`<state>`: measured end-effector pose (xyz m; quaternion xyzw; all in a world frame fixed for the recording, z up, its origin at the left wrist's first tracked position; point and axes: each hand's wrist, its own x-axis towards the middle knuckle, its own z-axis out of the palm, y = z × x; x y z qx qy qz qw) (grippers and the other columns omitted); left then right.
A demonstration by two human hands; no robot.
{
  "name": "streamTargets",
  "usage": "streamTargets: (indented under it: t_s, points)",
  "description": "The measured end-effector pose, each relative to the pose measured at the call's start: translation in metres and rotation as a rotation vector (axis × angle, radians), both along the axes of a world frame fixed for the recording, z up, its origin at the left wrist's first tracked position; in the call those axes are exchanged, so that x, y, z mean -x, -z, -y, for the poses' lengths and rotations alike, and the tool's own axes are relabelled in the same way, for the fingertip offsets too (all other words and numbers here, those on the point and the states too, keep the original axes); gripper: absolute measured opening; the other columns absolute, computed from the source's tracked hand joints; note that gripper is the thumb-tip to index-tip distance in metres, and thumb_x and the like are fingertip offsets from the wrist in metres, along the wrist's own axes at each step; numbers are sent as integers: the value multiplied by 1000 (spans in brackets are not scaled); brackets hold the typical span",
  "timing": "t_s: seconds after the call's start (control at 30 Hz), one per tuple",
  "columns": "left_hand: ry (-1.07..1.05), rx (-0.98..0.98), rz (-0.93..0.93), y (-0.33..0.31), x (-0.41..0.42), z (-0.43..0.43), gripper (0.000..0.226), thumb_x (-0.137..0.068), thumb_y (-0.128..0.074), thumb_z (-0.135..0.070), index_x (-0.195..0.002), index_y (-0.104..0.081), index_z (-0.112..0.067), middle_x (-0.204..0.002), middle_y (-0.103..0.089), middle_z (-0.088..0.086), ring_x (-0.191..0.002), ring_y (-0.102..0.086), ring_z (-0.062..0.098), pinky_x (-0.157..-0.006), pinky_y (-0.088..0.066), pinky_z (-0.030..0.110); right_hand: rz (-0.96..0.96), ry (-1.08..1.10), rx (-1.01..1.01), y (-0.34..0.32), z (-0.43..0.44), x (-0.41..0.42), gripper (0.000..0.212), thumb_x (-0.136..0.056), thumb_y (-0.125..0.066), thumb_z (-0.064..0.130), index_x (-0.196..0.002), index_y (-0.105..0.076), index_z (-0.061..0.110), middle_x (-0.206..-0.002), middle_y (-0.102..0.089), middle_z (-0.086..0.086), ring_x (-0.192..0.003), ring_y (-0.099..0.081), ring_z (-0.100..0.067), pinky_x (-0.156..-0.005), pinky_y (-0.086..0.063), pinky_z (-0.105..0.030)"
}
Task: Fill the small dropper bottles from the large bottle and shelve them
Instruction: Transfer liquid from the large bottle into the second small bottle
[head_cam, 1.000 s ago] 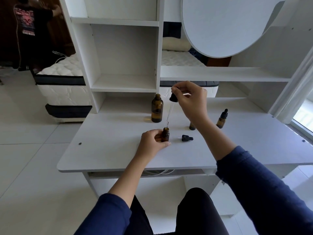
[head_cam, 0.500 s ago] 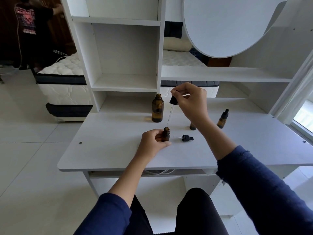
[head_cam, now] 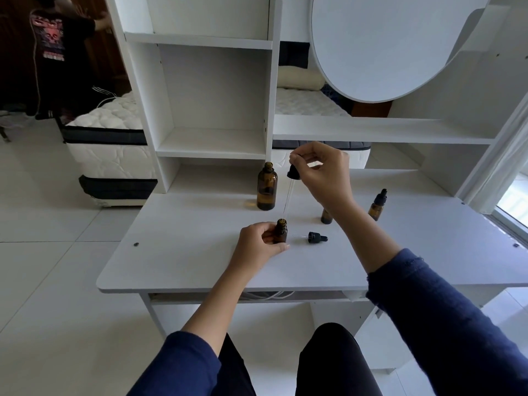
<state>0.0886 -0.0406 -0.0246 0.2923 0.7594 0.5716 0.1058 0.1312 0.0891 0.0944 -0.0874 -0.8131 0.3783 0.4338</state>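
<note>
A large amber bottle (head_cam: pixel 267 190) stands uncapped at the back of the white desk (head_cam: pixel 185 252). My left hand (head_cam: pixel 258 243) grips a small open amber dropper bottle (head_cam: pixel 281 230) upright on the desk. My right hand (head_cam: pixel 323 174) pinches the black bulb of a long glass dropper (head_cam: pixel 292 176), whose thin tube slants down with its tip just above the small bottle's mouth. A small dropper cap (head_cam: pixel 315 238) lies on its side to the right of that bottle. A capped small bottle (head_cam: pixel 377 205) stands further right. Another small bottle (head_cam: pixel 326 216) is partly hidden behind my right wrist.
White shelf compartments (head_cam: pixel 213 142) rise at the back left of the desk, and a long shelf (head_cam: pixel 380 132) runs to the right beneath a round white panel (head_cam: pixel 385 44). A mattress (head_cam: pixel 110 132) lies on the floor behind, and a person (head_cam: pixel 61 55) stands at far left.
My right hand has lifted the long dropper up out of the small bottle's mouth and a little toward the large bottle. My left hand has kept its hold on the small bottle.
</note>
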Motion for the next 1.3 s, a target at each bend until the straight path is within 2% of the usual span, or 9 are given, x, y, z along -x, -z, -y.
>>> streamTargets:
  t_s: [0.27, 0.33, 0.53, 0.67, 0.87, 1.07, 1.23, 1.3]
  points:
    - [16, -11, 40, 1, 0, 0, 40, -69, -80, -6, -106, -66, -7, -98, -70, 4, -83, -65, 3, -78, -49, 7, -142, 23, 23, -30, -8, 18, 6, -83, -66, 13, -86, -69, 10, -78, -67, 4, -73, -64, -2, -67, -52, -12]
    - [22, -10, 53, 0, 0, 1, 40, -69, -80, -6, -106, -66, -9, -95, -69, -1, -83, -64, -2, -79, -49, 7, -172, 37, 34, -38, -10, 27, 9, -84, -65, 15, -90, -68, 9, -80, -68, 3, -77, -64, -2, -69, -53, -13]
    - [25, 5, 50, -1, 0, 1, 38, -69, -80, -9, -105, -67, -13, -89, -67, -11, -81, -64, -7, -78, -49, 8, -188, 42, 35, -42, -12, 50, 10, -85, -63, 12, -92, -67, 7, -79, -65, 5, -72, -59, 14, -65, -47, -4]
    - [35, 4, 57, -2, 0, 2, 35, -70, -79, -7, -102, -67, -13, -83, -63, -19, -73, -61, -15, -73, -47, 4, -180, 28, 32, -37, -13, 59, 9, -84, -64, 11, -91, -68, 6, -78, -66, 2, -72, -59, 12, -65, -47, -4]
    - [40, -3, 63, -2, 0, 2, 36, -70, -78, -5, -103, -67, -10, -82, -62, -20, -71, -60, -17, -70, -45, 2, -100, 0, -30, -27, -14, 70, 12, -84, -64, 11, -92, -68, 4, -84, -66, 1, -74, -59, 1, -67, -44, -1]
    - [30, -11, 68, -3, -1, 2, 37, -69, -79, -4, -103, -66, -10, -82, -62, -19, -72, -61, -15, -70, -46, 3, 75, -51, -70, -2, -13, 81, 10, -83, -64, 10, -90, -70, 7, -83, -69, -3, -74, -62, -7, -69, -45, 0]
    - [22, 3, 62, -3, -2, 2, 36, -69, -79, -6, -102, -67, -11, -82, -62, -20, -72, -60, -17, -69, -45, 2, 190, -68, -78, 12, -15, 80, 12, -83, -64, 10, -93, -70, 8, -86, -69, -3, -78, -62, -9, -77, -50, -14]
    - [23, 2, 62, -3, -2, 2, 36, -69, -79, -5, -102, -66, -11, -81, -61, -20, -71, -60, -18, -68, -44, 1, 217, -86, -57, 12, -16, 77, 16, -82, -65, 10, -98, -68, 9, -88, -68, 0, -81, -62, -8, -80, -49, -15]
